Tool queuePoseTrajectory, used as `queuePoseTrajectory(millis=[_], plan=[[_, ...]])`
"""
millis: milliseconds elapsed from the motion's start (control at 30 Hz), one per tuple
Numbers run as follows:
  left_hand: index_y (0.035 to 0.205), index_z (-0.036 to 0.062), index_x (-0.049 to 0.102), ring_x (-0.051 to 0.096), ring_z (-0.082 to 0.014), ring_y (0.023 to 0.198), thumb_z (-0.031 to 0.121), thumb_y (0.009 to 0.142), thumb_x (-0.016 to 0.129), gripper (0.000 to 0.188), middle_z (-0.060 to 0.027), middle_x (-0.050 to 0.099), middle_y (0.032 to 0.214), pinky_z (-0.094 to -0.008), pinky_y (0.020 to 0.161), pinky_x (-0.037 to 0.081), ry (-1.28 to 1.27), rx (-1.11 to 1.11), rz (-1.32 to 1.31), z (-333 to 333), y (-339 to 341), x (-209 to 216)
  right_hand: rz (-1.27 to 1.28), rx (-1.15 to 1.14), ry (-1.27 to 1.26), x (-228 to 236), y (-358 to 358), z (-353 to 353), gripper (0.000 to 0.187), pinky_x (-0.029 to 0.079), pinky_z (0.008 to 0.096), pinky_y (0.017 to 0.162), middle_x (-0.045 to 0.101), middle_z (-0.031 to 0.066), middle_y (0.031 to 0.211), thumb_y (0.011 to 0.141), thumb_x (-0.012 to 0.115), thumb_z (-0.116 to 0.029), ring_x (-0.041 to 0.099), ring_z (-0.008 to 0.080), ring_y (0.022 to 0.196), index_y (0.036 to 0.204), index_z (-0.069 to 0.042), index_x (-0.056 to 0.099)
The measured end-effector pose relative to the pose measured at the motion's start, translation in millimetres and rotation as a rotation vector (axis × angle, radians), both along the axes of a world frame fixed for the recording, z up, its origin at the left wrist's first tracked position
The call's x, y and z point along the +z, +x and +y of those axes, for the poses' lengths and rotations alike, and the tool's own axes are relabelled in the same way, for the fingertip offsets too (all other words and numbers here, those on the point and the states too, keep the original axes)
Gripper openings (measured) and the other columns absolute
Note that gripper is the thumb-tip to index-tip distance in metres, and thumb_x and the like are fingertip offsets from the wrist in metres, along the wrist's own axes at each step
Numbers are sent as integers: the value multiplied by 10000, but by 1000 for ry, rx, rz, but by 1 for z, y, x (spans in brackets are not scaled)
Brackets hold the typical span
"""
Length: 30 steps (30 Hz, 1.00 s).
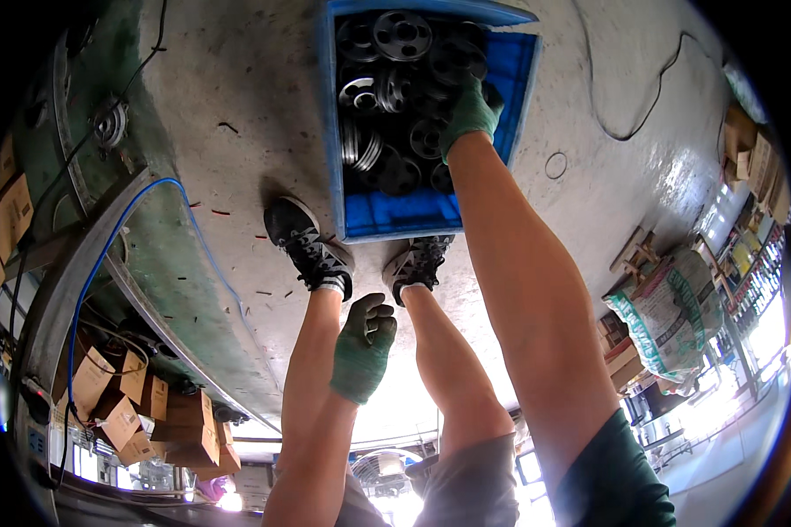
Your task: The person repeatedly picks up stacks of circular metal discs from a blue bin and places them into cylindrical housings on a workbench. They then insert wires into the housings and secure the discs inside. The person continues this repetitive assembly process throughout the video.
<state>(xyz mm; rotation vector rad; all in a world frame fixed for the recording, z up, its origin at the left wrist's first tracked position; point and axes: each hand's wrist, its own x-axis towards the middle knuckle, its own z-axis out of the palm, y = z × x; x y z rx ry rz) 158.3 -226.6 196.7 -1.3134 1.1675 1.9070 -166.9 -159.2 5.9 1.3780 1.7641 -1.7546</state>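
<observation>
1. Spreading around the person's shoes, grey floor meets a green strip at left, with brown cartons beyond.
2. A blue crate ahead holds dark metal wheels; the right hand reaches among them, its grip impossible to tell.
3. The gloved left hand, half open, hangs near the legs.
4. Green print marks a pale sack at right.

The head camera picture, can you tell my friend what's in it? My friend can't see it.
A person's green-gloved right hand reaches into a blue crate of dark and silvery wheel-shaped parts on the floor. The green-gloved left hand, partly curled, is outside the crate. Dark shoes stand close by.
</observation>
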Motion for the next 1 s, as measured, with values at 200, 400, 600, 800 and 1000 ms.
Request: queuePoseTrajectory(millis=[200,400,600,800,1000], plan=[[1379,33,537,639,-131,1012,90,1046,613,346,-57,661,1163,-261,879,532,14,92,101,-7,-27,-10,-50,-165,-106,-4,-14,-9,699,483,660,933,592,42,1452,892,758,-466,570,293,1270,1500,-259,483],[1384,33,536,641,-140,1041,108,1053,610,348,-74,654,1194,-282,887,547,43,130,115,-5,-26,-21,-17,-25,-445,-71,-37,40,362,484,523,1071,680,88,1329,991,596,-319,627,296,1232,1299,-135,645],[1388,29,536,657,-170,1049,134,1055,606,356,-87,656,1192,-311,896,554,77,143,90,-8,-28,-28,37,-86,-533,-1,-20,23,303,489,464,1107,709,129,1273,1034,524,-208,642,297,1223,1237,-58,691],[1349,39,573,662,-183,1023,99,1006,658,358,-94,658,1183,-314,879,553,-299,-149,171,-19,-46,-45,-22,-199,-713,94,81,70,394,481,509,1127,683,166,1323,989,529,-175,636,315,1246,1340,-42,647],[1318,114,656,595,-317,1269,117,882,683,436,-112,651,1310,-468,1098,451,-899,-1474,602,-48,-195,-80,8,-178,-722,164,197,119,392,498,563,1098,609,161,1400,1063,471,-234,581,333,1304,1391,-43,567]])
